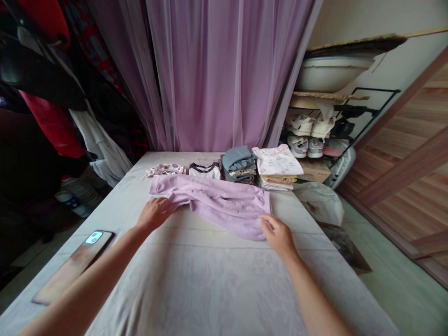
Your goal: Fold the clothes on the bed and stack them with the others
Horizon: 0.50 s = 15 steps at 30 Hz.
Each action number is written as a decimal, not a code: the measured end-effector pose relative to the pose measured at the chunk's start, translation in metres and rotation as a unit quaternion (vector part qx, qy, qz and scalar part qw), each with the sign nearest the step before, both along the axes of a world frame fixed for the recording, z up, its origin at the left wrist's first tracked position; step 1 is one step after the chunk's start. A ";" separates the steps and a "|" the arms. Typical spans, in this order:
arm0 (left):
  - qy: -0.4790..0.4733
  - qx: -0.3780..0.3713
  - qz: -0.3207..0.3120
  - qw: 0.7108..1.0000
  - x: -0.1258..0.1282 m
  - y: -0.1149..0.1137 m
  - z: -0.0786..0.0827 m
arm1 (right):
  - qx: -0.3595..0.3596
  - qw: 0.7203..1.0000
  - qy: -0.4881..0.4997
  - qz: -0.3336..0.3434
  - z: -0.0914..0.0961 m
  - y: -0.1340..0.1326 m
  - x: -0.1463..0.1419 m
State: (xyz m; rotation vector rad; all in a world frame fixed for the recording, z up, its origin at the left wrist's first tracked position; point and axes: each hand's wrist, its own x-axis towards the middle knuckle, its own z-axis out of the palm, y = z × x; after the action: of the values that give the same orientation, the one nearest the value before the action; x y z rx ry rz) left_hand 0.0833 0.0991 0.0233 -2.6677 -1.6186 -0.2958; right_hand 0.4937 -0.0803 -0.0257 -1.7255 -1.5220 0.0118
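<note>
A pale patterned sheet (217, 280) covers the flat surface, rumpled toward 7 o'clock. Just under the centre of the view, toward 6 o'clock, a lilac garment (217, 196) lies stretched sideways on it. The person's left hand (156, 213), at 8 o'clock, rests its fingers on the garment's near left edge; whether they pinch it cannot be told. The right hand (278, 233), between 4 and 5 o'clock, pinches the right end between thumb and fingers.

Beyond the garment stand 2 piles: folded clothes topped with blue-grey cloth (240, 161) and, beside them at 1 o'clock, others under a white printed top (278, 161). A floral garment (166, 169) and a white top with a dark neckline (206, 171) lie at 11 o'clock. A smartphone (75, 263) rests back up at 8 o'clock.

A purple curtain (217, 74) hangs at 12 o'clock, dim clothes (52, 121) at 10. A white basin (332, 74) sits at 2 o'clock above 2 pairs of shoes (301, 125); a wooden door (413, 163) fills 3 o'clock.
</note>
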 end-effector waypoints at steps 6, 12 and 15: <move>0.024 -0.027 -0.007 0.999 -0.017 -0.019 -0.008 | -0.055 0.989 -0.115 0.081 -0.011 -0.029 -0.016; 0.059 -0.028 0.048 0.997 -0.005 -0.013 0.004 | -0.072 0.984 -0.162 0.026 -0.003 -0.014 -0.014; 0.001 -0.022 0.122 0.992 -0.014 -0.013 0.008 | -0.064 0.984 -0.166 0.007 0.008 -0.020 -0.008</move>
State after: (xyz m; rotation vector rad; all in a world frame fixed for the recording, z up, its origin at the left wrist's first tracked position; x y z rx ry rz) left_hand 0.0694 0.0860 0.0310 -2.4615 -1.9451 -0.2567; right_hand 0.4852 -0.1005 -0.0174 -1.8885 -1.8069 -0.1822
